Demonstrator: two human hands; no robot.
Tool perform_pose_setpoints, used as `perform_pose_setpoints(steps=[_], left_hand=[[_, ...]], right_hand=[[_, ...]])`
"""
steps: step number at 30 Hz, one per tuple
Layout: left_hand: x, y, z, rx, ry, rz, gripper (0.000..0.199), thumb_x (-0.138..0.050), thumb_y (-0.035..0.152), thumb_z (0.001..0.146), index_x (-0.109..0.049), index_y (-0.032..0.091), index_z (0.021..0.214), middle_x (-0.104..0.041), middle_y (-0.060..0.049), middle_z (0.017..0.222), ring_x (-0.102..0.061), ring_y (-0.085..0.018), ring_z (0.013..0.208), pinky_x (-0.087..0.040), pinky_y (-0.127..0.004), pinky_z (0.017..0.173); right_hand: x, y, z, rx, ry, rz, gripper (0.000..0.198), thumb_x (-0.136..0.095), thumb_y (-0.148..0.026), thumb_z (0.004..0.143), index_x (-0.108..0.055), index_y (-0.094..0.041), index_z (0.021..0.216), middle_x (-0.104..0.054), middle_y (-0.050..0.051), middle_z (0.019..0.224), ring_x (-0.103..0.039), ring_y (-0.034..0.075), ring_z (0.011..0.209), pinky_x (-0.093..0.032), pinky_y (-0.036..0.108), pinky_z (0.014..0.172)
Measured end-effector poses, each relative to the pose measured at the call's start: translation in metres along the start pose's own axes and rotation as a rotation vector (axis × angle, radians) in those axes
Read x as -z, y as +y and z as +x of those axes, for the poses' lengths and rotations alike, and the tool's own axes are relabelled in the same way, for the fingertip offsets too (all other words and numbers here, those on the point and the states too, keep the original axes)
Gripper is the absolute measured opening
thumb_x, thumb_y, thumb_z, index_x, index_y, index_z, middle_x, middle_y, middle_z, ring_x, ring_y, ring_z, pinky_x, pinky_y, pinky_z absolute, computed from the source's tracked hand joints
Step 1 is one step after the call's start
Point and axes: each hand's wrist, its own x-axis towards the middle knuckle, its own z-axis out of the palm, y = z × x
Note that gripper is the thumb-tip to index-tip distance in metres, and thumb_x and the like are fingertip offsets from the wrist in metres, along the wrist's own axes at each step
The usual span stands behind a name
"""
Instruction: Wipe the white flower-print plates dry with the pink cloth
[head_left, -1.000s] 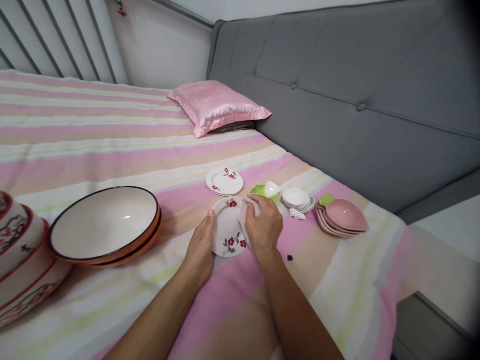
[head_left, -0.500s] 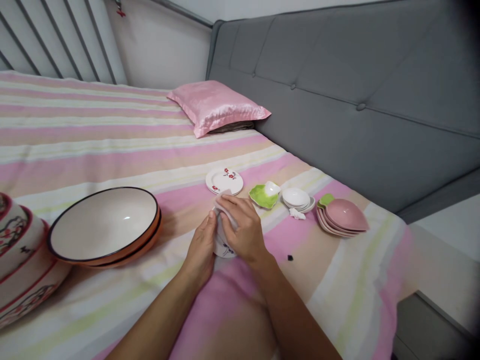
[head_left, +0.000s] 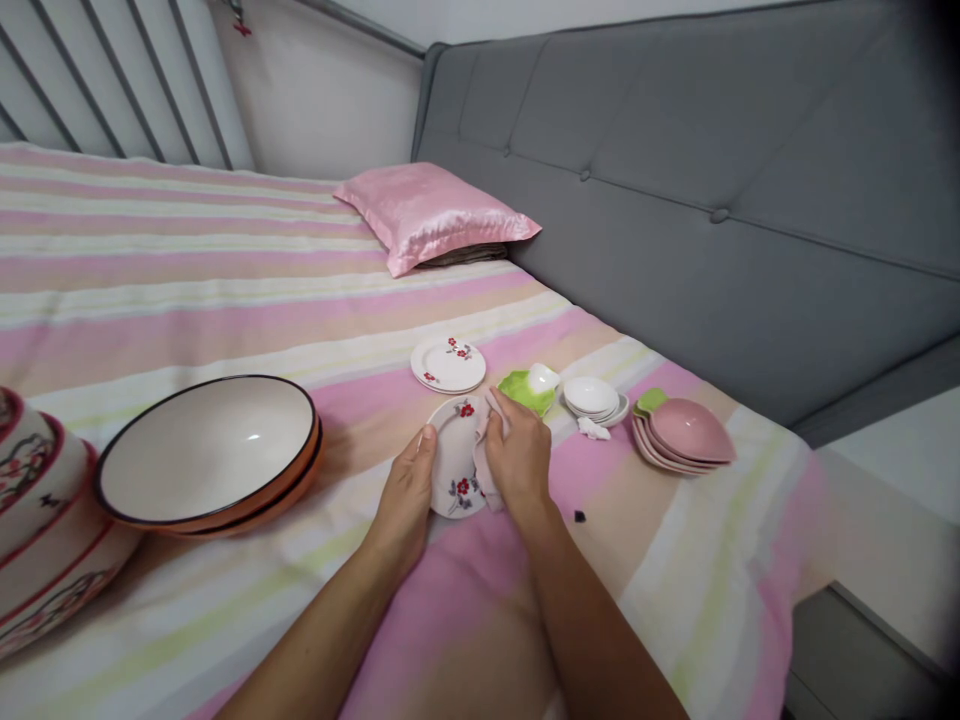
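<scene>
A small white plate with red flowers and grey leaves (head_left: 453,455) is gripped at its left edge by my left hand (head_left: 405,495), the thumb lying on the rim. My right hand (head_left: 519,450) is closed on a pale pink cloth (head_left: 486,462), which it presses against the plate's right side. Just beyond, a short stack of matching flowered plates (head_left: 442,366) lies on the bed. Right of it sits a green leaf-shaped dish (head_left: 527,392) with a white part at its upper edge, partly hidden by my right hand.
Small white dishes (head_left: 590,394) and stacked pink dishes (head_left: 693,430) stand to the right, near a dark scrap (head_left: 580,516). Large orange bowls (head_left: 210,455) and flowered bowls (head_left: 56,560) are at the left. Behind are a pink pillow (head_left: 442,215) and a grey headboard (head_left: 675,160).
My right hand has moved right with the cloth, from the plate's top and middle to its right side. The plate's face and red flowers now show. My left hand has hardly moved.
</scene>
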Motion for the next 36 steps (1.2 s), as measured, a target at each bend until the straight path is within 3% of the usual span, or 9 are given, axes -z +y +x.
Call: perform_pose_setpoints(steps=[3, 10, 15, 19, 23, 29, 36], left_hand=[[0.000, 0.000, -0.001, 0.000, 0.002, 0.030, 0.053, -0.049, 0.050, 0.085, -0.052, 0.020, 0.128, -0.066, -0.011, 0.114, -0.064, -0.024, 0.098, -0.048, -0.034, 0.084], [0.000, 0.003, -0.001, -0.094, -0.006, 0.205, 0.049, -0.050, 0.048, 0.085, -0.056, 0.019, 0.124, -0.065, -0.009, 0.115, -0.061, -0.024, 0.102, -0.045, -0.031, 0.086], [0.000, 0.004, 0.000, -0.168, 0.000, 0.327, 0.044, -0.048, 0.047, 0.086, -0.060, 0.015, 0.114, -0.067, -0.008, 0.107, -0.059, -0.022, 0.098, -0.043, -0.029, 0.084], [0.003, 0.002, 0.001, -0.255, 0.006, 0.406, 0.040, -0.046, 0.045, 0.088, -0.060, 0.014, 0.109, -0.066, -0.008, 0.105, -0.057, -0.020, 0.098, -0.041, -0.029, 0.086], [0.002, 0.002, 0.002, -0.232, -0.008, 0.404, 0.043, -0.046, 0.045, 0.088, -0.059, 0.013, 0.113, -0.065, -0.010, 0.111, -0.056, -0.023, 0.102, -0.041, -0.030, 0.088], [0.001, 0.002, 0.000, -0.123, -0.014, 0.268, 0.049, -0.048, 0.048, 0.086, -0.053, 0.019, 0.126, -0.061, -0.010, 0.122, -0.057, -0.025, 0.109, -0.041, -0.034, 0.092], [0.001, 0.000, 0.001, -0.068, 0.127, 0.001, 0.047, -0.050, 0.050, 0.084, -0.060, 0.018, 0.117, -0.068, -0.011, 0.111, -0.063, -0.024, 0.101, -0.049, -0.035, 0.087]], right_hand=[[0.001, 0.000, 0.000, 0.011, 0.016, 0.020, 0.040, -0.044, -0.010, 0.080, -0.064, -0.015, 0.114, -0.066, 0.009, 0.113, -0.059, 0.026, 0.104, -0.044, 0.041, 0.093], [0.002, -0.009, -0.003, 0.344, 0.020, 0.173, 0.039, -0.040, -0.010, 0.087, -0.061, -0.020, 0.117, -0.063, 0.004, 0.118, -0.053, 0.019, 0.113, -0.042, 0.036, 0.099], [0.005, -0.019, -0.007, 0.555, -0.064, 0.227, 0.040, -0.038, -0.009, 0.088, -0.061, -0.023, 0.118, -0.062, 0.000, 0.120, -0.050, 0.016, 0.117, -0.042, 0.034, 0.102], [0.008, -0.023, -0.008, 0.629, -0.147, 0.225, 0.038, -0.038, -0.010, 0.090, -0.062, -0.022, 0.116, -0.063, 0.000, 0.120, -0.049, 0.015, 0.117, -0.041, 0.032, 0.103], [0.006, -0.020, -0.007, 0.561, -0.113, 0.230, 0.037, -0.039, -0.010, 0.089, -0.063, -0.024, 0.114, -0.062, 0.000, 0.120, -0.049, 0.016, 0.117, -0.041, 0.033, 0.102], [0.002, -0.008, -0.002, 0.278, -0.022, 0.234, 0.033, -0.045, -0.014, 0.087, -0.065, -0.023, 0.111, -0.065, 0.002, 0.114, -0.055, 0.018, 0.110, -0.042, 0.036, 0.099], [0.002, 0.000, 0.001, 0.043, -0.043, 0.249, 0.032, -0.049, -0.020, 0.083, -0.065, -0.021, 0.111, -0.066, 0.006, 0.113, -0.059, 0.023, 0.106, -0.044, 0.040, 0.095]])
